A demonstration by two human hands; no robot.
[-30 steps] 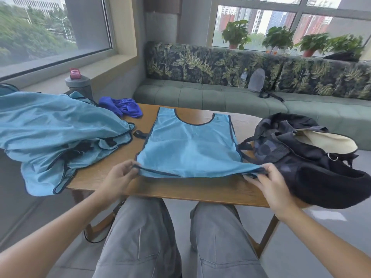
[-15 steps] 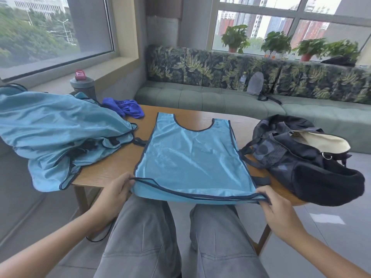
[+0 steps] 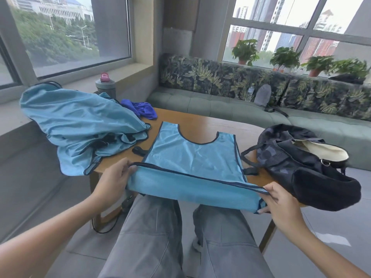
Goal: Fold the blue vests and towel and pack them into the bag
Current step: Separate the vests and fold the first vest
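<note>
Head view: your left hand [image 3: 114,180] and right hand [image 3: 281,201] pinch one flat vest [image 3: 192,157]; the vest heap [image 3: 80,125] hides its count; one towel [image 3: 140,109], one bag [image 3: 305,165].

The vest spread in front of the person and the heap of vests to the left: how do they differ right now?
The spread vest lies flat, neck hole away from the person; the heap of vests is crumpled. The left hand and right hand pinch the spread vest's near corners; nothing touches the heap. Its near hem overhangs the table toward the lap; the heap droops over the left edge. Both are light blue with dark trim.
</note>
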